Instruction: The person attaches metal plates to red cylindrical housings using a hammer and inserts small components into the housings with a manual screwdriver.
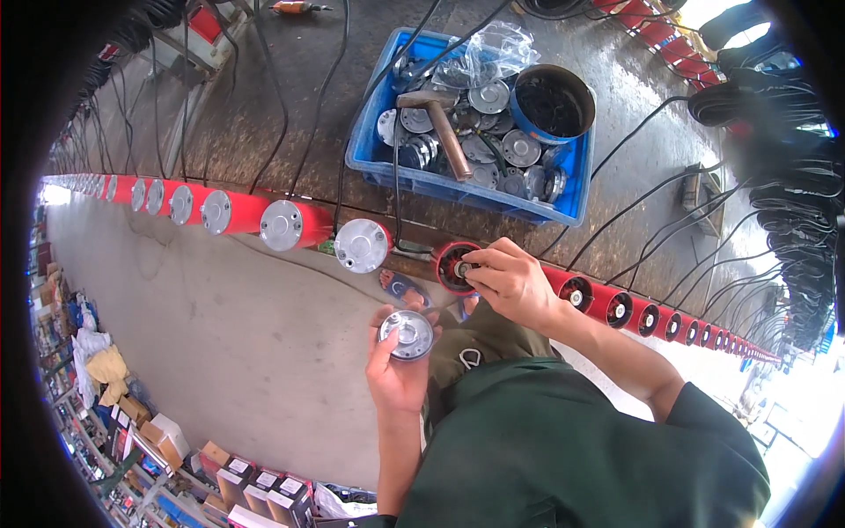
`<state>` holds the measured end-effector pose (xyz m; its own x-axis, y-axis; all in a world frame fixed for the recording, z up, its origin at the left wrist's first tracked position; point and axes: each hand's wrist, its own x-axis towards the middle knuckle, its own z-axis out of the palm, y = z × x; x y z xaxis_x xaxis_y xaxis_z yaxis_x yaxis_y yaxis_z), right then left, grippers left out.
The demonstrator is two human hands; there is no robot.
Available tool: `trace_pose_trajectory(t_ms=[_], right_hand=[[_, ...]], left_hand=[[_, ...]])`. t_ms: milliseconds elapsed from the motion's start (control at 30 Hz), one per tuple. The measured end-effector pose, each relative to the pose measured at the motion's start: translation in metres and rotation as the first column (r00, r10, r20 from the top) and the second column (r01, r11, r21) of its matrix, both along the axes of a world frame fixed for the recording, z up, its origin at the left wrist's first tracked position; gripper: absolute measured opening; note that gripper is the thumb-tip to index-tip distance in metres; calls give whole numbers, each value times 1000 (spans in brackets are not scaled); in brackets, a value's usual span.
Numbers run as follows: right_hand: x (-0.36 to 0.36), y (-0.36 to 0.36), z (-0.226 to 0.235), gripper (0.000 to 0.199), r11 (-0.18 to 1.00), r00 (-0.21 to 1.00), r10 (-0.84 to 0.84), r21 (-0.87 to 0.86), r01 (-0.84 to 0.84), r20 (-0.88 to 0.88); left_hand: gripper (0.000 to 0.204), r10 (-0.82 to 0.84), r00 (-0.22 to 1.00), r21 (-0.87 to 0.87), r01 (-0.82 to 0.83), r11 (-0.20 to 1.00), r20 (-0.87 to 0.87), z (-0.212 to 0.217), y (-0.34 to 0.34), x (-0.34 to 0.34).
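My left hand (396, 380) grips a round silver metal end cap (406, 335), its face with a raised centre ring turned up and my thumb lying across the edge. To its upper right, my right hand (518, 283) pinches a small round metal piece (464, 269) at the middle of an open red cylindrical housing (443, 273). Whether that piece is fixed to the shaft is hidden by my fingers. Just left along the row, a red housing has a similar silver cap (362, 245) on its end. On the right side, the neighbouring housing (576, 292) is uncapped, its shaft end showing.
A blue crate (370, 163) on the dark workbench (290, 114) holds loose caps, a hammer (446, 132), a plastic bag and a round tub (554, 104) of dark grease-like stuff. Black cables run across the bench. Boxes (264, 493) line the floor at lower left.
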<state>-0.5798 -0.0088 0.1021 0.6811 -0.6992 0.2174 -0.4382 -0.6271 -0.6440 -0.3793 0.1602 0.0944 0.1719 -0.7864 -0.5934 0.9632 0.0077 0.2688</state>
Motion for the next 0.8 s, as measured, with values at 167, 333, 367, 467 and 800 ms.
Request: trace_pose_trajectory(t_ms=[167, 333, 367, 467, 800], right_hand=[[3, 0, -6, 32, 999, 999, -29, 33, 28, 20], [6, -1, -6, 43, 996, 998, -57, 74, 56, 10], [6, -1, -6, 43, 995, 998, -56, 81, 55, 10], [5, -2, -6, 44, 994, 998, -53, 94, 51, 17], [2, -4, -7, 42, 993, 998, -39, 115, 33, 47]], left_hand=[[41, -20, 1000, 21, 20, 1000, 17, 3, -1, 0], [42, -30, 999, 1, 30, 1000, 17, 6, -4, -2], [42, -28, 999, 20, 28, 999, 23, 7, -5, -3], [42, -38, 998, 27, 37, 999, 42, 9, -7, -5], [43, -83, 995, 2, 83, 997, 56, 14, -19, -6]])
